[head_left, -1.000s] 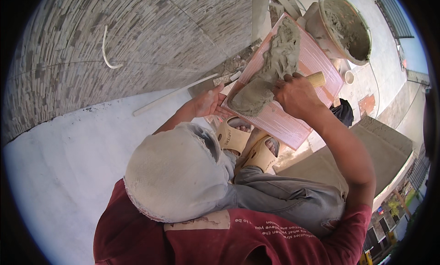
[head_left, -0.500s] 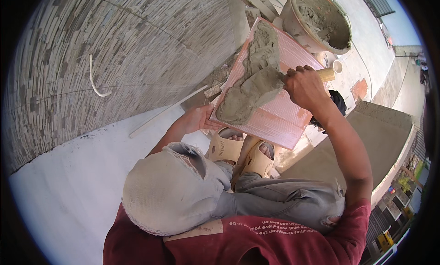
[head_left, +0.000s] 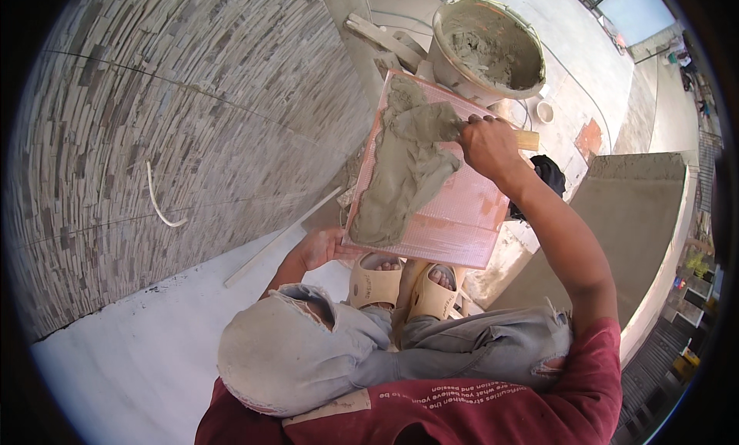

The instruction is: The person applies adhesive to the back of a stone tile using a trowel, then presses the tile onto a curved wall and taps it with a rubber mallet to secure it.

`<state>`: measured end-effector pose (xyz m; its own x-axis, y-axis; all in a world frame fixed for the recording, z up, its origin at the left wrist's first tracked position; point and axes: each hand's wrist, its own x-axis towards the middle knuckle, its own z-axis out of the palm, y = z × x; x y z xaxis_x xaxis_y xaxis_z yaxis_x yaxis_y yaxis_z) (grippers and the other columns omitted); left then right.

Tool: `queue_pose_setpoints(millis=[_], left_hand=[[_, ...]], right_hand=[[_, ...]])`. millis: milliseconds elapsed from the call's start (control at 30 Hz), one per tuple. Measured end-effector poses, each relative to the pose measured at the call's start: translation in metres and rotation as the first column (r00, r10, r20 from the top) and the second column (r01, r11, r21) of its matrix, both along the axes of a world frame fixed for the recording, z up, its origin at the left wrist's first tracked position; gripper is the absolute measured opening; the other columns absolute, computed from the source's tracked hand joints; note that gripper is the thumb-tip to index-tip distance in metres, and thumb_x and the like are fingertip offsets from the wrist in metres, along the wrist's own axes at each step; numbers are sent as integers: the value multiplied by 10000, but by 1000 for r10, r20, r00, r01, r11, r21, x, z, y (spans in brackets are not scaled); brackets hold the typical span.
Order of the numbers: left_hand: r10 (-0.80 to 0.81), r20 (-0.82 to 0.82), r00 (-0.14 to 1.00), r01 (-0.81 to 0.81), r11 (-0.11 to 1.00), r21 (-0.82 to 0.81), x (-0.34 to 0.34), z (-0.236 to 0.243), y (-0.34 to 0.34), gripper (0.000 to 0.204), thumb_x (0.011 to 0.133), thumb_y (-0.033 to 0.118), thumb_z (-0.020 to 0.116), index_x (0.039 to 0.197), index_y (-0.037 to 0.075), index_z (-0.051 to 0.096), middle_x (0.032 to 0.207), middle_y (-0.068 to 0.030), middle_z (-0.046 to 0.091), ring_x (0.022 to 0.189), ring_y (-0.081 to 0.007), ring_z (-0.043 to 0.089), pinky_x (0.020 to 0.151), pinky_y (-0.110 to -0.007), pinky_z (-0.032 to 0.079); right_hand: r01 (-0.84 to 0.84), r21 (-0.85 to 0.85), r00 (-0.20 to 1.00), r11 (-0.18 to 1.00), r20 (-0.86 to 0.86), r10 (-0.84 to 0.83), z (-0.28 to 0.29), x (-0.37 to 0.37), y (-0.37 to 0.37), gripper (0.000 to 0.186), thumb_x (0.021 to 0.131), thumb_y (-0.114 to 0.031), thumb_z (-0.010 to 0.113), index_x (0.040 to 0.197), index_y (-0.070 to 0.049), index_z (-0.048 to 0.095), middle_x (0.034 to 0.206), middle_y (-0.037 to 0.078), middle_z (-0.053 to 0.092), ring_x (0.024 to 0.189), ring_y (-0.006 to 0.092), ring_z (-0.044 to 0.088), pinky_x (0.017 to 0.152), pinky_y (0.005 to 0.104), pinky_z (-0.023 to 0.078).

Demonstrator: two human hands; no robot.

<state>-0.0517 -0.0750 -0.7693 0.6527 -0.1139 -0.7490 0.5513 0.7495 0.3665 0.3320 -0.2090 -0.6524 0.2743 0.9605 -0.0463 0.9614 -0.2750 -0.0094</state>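
A pinkish-red tile (head_left: 469,222), its ribbed back facing up, is tilted in front of my feet. Thick grey mortar (head_left: 396,183) covers much of its left side. My right hand (head_left: 490,148) is closed round the wooden handle (head_left: 527,140) of a trowel, whose mortar-smeared blade (head_left: 422,123) lies on the mortar near the tile's far end. At the near left corner, my left hand (head_left: 319,249) supports the tile's edge, palm turned up; its fingertips are partly hidden beneath the tile.
A bucket of mortar (head_left: 493,52) stands beyond the tile, with a small white cup (head_left: 545,112) to its right. Stone-patterned wall (head_left: 192,137) rises at left, a thin white strip (head_left: 281,237) near its foot. A plastered ledge (head_left: 616,222) stands at right. Wood pieces (head_left: 385,41) lie behind.
The trowel in my right hand has moved toward the tile's far end, leaving the mortar nearer me flatter. My left hand stays at the near corner. The whole view has shifted slightly.
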Motion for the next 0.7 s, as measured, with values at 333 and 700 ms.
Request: queue_pose_setpoints(millis=[333, 700], left_hand=[[9, 8, 1000, -9, 1000, -2, 1, 1, -1, 559, 1023, 313, 435, 1391, -106, 465, 1329, -280, 596, 1234, -366, 599, 1124, -462, 419], [26, -26, 999, -27, 999, -43, 4, 5, 1, 574, 998, 322, 449, 1386, -100, 478, 1327, -288, 596, 1228, -372, 602, 1107, -467, 429]], right_hand=[[119, -11, 993, 993, -25, -119, -11, -2, 2, 213, 869, -127, 531, 780, -40, 704, 848, 193, 712, 768, 358, 718, 709, 443, 586], [213, -372, 664, 903, -623, -413, 21, 8, 15, 380, 938, -302, 623, 856, 66, 665, 741, 240, 679, 747, 401, 684, 711, 469, 556]])
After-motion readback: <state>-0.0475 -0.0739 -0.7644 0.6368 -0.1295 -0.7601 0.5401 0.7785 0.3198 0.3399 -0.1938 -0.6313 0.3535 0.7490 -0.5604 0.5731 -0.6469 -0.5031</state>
